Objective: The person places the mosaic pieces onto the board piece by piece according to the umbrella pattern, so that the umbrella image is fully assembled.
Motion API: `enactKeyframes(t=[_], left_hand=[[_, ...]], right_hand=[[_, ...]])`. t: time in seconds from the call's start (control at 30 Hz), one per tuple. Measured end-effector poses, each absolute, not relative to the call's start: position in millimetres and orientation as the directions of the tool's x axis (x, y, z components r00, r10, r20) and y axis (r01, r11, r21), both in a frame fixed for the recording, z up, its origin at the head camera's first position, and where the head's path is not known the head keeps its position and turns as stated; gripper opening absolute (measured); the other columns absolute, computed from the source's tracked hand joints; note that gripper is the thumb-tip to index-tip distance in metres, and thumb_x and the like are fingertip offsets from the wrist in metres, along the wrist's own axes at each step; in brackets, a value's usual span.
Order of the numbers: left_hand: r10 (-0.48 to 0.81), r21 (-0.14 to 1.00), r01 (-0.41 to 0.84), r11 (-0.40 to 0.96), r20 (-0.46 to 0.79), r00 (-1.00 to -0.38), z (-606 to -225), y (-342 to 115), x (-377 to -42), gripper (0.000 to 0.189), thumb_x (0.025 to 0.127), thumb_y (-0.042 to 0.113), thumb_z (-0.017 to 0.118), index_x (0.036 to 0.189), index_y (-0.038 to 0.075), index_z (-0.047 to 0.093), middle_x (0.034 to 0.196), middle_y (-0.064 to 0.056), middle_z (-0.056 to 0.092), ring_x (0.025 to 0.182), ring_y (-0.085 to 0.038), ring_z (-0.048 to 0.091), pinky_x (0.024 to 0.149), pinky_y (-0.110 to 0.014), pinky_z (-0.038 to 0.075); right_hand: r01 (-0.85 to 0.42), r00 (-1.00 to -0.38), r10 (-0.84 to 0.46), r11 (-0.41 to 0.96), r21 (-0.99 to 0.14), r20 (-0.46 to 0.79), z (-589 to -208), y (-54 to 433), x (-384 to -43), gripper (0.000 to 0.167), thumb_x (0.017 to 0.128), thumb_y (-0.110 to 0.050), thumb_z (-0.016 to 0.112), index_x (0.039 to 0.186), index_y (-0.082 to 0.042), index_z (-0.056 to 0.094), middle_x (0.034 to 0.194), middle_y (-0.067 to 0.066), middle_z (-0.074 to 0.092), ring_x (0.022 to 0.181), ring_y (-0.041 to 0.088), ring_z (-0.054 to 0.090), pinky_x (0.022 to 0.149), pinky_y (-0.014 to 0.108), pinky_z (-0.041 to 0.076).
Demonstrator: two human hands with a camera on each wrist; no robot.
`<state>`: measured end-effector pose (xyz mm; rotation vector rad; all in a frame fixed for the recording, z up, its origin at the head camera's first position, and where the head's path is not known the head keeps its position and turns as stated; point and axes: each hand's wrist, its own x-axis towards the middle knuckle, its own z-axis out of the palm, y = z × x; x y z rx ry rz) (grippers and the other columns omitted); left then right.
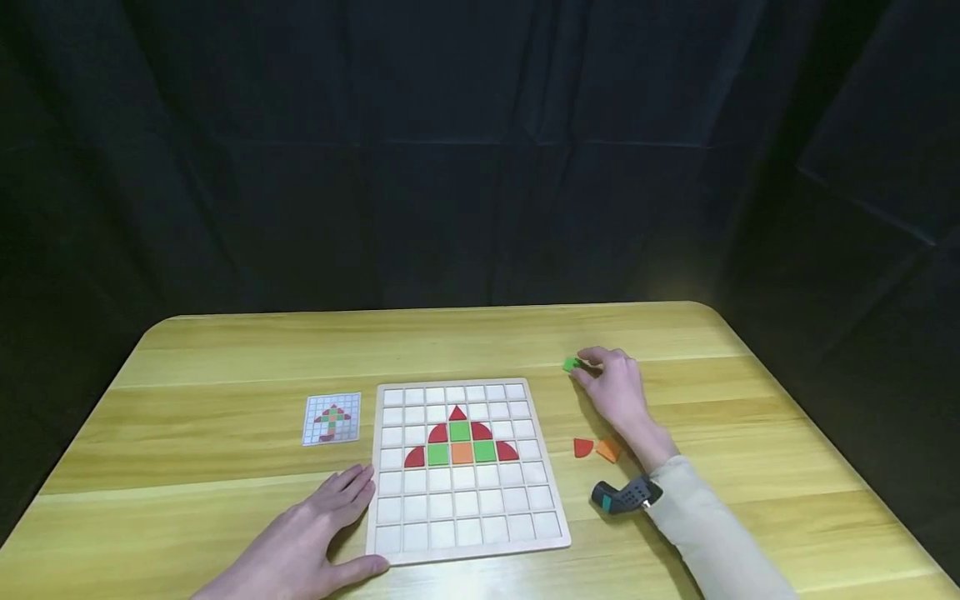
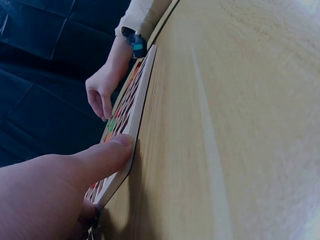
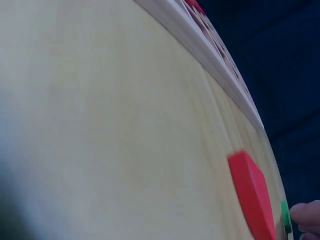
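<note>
My left hand (image 1: 303,542), lower left of frame, lay flat w/ straight fingers against the pale wooden grid board (image 1: 465,550). Right hand (image 1: 617,392), mid-right, pinched a small green wooden block (image 1: 572,364) on the table. Best approach, I judged: keep board steady, lift block cleanly.

No words, brand names, numbers or signs can be read in any of the views. The small pattern card (image 1: 332,418) lying just left of the wooden grid board (image 1: 463,550) bears only a printed picture of coloured squares and curved shapes on a grid, with no lettering that shows. The board carries plain cells and coloured pieces, unmarked. The dark wrist-worn device (image 1: 622,496) shows a teal patch but no legible marking
</note>
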<state>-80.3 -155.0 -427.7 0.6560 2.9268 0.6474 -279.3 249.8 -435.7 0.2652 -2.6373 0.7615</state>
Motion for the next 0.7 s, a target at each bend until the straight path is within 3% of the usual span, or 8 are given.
enactKeyframes(t=[0.4,0.7], left_hand=[[0.432,0.428,0.392,0.815,0.004,-0.902,-427,-154,-81,0.101,0.082,0.079,0.054,0.144,-0.001,0.05,0.155,-0.017,0.042,0.143,-0.038,0.04,0.107,-0.054,0.043],[0.435,0.418,0.402,0.815,0.017,-0.9,-427,-154,-81,0.1,0.083,0.079,0.054,0.144,-0.001,0.05,0.155,-0.018,0.042,0.142,-0.039,0.04,0.108,-0.054,0.043]], right_hand=[[-0.309,-0.91,-0.11,0.823,-0.477,0.399,-438,259,-271,0.023,0.088,-0.015,0.077,0.105,-0.001,0.074,0.103,0.017,0.075,0.1,0.036,0.069,0.088,0.051,0.053],[-0.423,-0.842,-0.142,0.771,-0.475,0.52,-437,242,-239,0.02,0.079,-0.014,0.085,0.095,-0.004,0.077,0.089,0.011,0.077,0.082,0.028,0.074,0.07,0.044,0.059]])
